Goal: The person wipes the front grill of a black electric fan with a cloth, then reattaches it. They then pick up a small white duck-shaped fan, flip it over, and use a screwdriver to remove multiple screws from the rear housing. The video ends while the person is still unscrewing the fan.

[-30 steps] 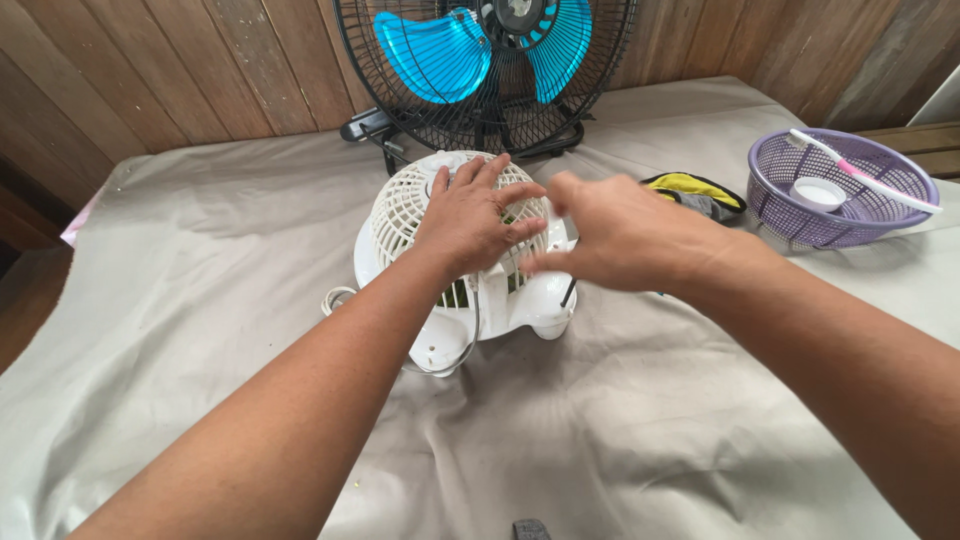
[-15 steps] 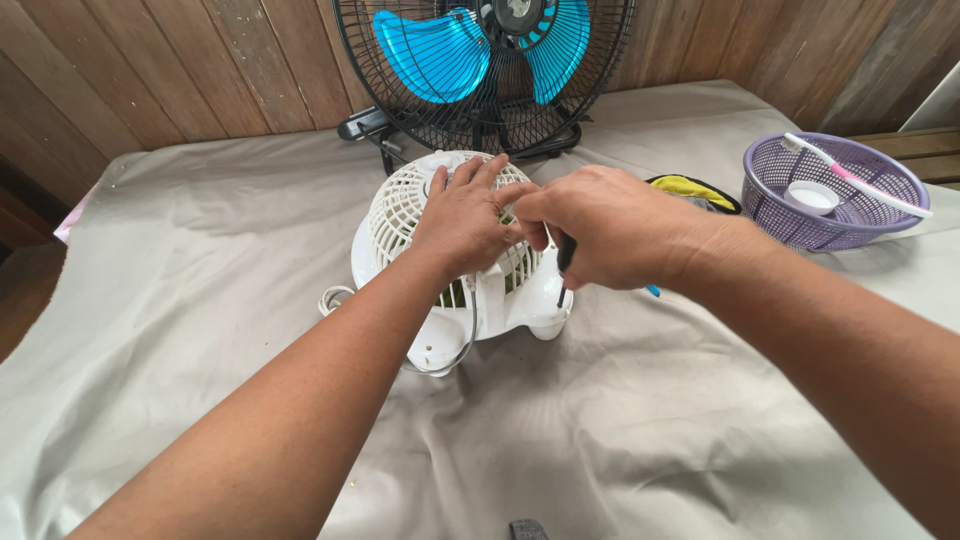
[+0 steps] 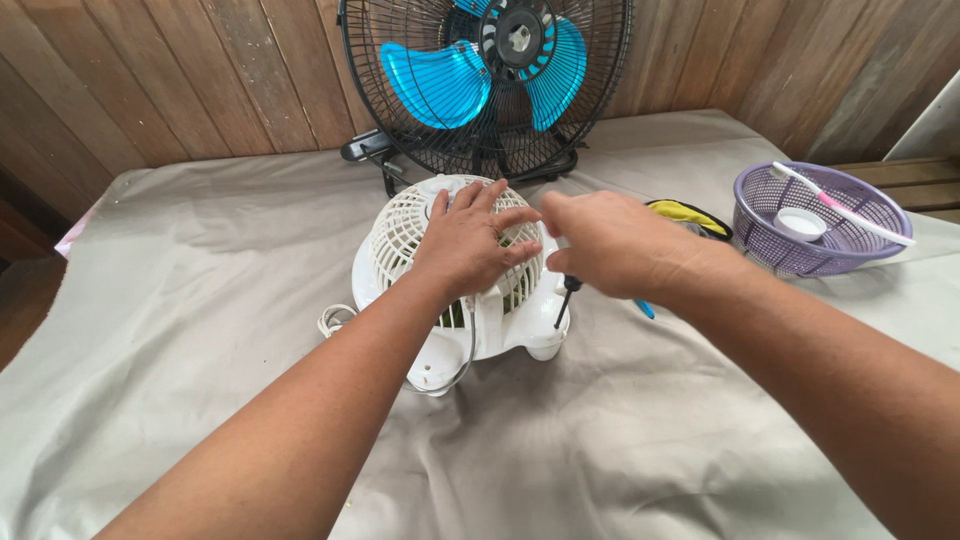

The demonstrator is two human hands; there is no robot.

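A small white fan [image 3: 410, 240] with a round grille lies on the grey cloth [image 3: 200, 300]. My left hand [image 3: 475, 243] rests flat on the grille, fingers spread. My right hand [image 3: 610, 245] is at the fan's right side, closed around a screwdriver [image 3: 566, 296] whose dark shaft points down beside the white base. A bit of its blue handle [image 3: 643, 309] shows under my wrist. The fan's white cord [image 3: 333, 318] curls at its left.
A large black floor fan [image 3: 490, 70] with blue blades stands behind against the wooden wall. A purple basket [image 3: 780, 245] at the right holds a white cup and a toothbrush. A yellow and grey cloth [image 3: 695, 215] lies beside it.
My right hand closed on the screwdriver and brought its shaft down beside the fan's base. My left hand stayed on the grille. The view tilted slightly.
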